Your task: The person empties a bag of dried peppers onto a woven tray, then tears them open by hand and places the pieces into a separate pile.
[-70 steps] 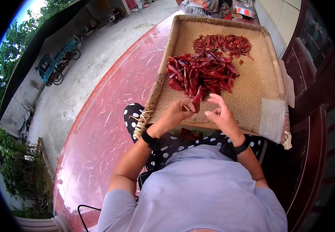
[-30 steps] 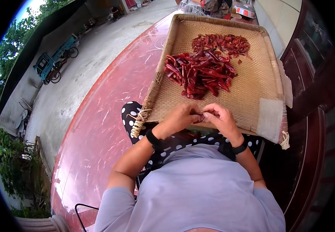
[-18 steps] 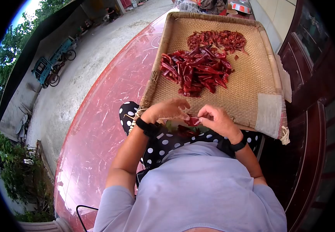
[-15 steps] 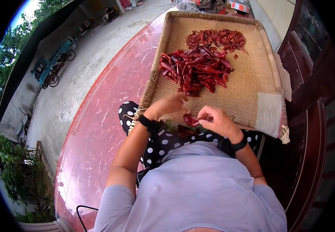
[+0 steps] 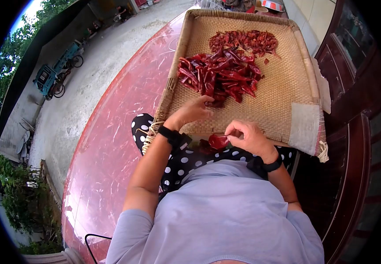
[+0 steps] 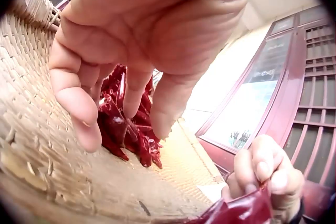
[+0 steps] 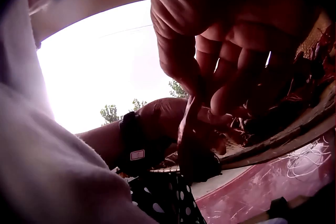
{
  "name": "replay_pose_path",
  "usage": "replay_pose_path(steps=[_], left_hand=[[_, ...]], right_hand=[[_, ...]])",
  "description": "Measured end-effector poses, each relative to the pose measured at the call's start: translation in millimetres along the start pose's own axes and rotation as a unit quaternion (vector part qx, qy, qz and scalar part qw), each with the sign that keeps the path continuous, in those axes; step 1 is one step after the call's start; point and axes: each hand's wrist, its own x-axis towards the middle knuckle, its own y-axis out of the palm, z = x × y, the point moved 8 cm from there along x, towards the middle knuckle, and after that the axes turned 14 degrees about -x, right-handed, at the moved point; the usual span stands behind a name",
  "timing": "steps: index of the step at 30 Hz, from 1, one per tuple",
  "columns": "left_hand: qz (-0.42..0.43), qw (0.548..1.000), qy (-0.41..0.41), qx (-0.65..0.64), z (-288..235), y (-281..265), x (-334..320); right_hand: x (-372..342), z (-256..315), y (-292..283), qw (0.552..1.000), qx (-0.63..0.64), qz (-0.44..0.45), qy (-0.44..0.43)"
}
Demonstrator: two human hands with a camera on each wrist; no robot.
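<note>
My right hand point(image 5: 250, 137) pinches a dried red chili pepper point(image 5: 218, 141) between thumb and fingers, at the tray's near edge. In the right wrist view this chili point(image 7: 187, 125) hangs from the fingertips. My left hand point(image 5: 193, 111) reaches out over the woven tray point(image 5: 283, 88), fingers spread and loosely bent, with nothing in them. Its fingertips are right at the near side of a heap of whole dried chilies point(image 5: 223, 75). From the left wrist, the heap point(image 6: 121, 124) shows behind the fingers. A smaller pile of cut chili pieces point(image 5: 243, 42) lies farther back.
The tray has a raised rim point(image 5: 239, 16) and a pale cloth patch point(image 5: 305, 127) at its near right corner. Darker chilies point(image 5: 204, 147) sit below the near edge, over the polka-dot trousers point(image 5: 182, 163). A dark red door point(image 5: 353, 79) stands at the right.
The hands met around a chili, then parted. My left hand let go and moved forward to the heap; the right kept the chili, which now hangs lower.
</note>
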Motion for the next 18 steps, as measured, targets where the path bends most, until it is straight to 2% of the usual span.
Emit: replay_pose_path(steps=[3, 4, 6, 8, 10, 12, 13, 15, 16, 18], left_hand=[[-0.083, 0.984, 0.126, 0.096, 7.9, 8.1, 11.8], [-0.100, 0.983, 0.122, 0.097, 8.3, 11.5, 13.4], [-0.136, 0.979, 0.112, 0.099, 9.8, 14.2, 15.4], [-0.131, 0.981, 0.111, 0.088, 4.5, 14.9, 13.9], [-0.120, 0.985, 0.120, 0.042, -0.9, 14.7, 10.2], [-0.102, 0.984, 0.137, -0.044, -4.0, 15.8, 1.4], [-0.076, 0.989, 0.123, -0.041, -8.3, 18.6, -4.1], [-0.027, 0.995, 0.094, -0.034, -18.6, 25.0, -17.4], [-0.004, 0.994, 0.076, -0.078, -17.2, 29.3, -21.6], [0.040, 0.985, 0.041, -0.163, -13.8, 37.9, -29.5]], right_hand=[[1.5, 8.2, 5.1, 0.996, -0.086, -0.002, -0.028], [1.4, 10.2, 5.8, 0.993, -0.115, -0.005, -0.036], [2.0, 6.6, 8.7, 0.995, -0.096, 0.011, -0.021], [2.3, -0.6, 6.9, 0.997, -0.081, 0.003, 0.000], [1.1, -13.1, 2.1, 0.997, -0.067, -0.032, 0.029], [0.5, -26.7, -11.6, 0.988, -0.076, -0.123, 0.062], [-1.2, -31.2, -18.7, 0.979, -0.080, -0.168, 0.079], [-2.0, -34.7, -18.7, 0.979, -0.047, -0.166, 0.109], [-1.5, -35.8, -18.2, 0.978, -0.029, -0.166, 0.122], [1.0, -38.7, -9.3, 0.987, -0.040, -0.137, 0.070]])
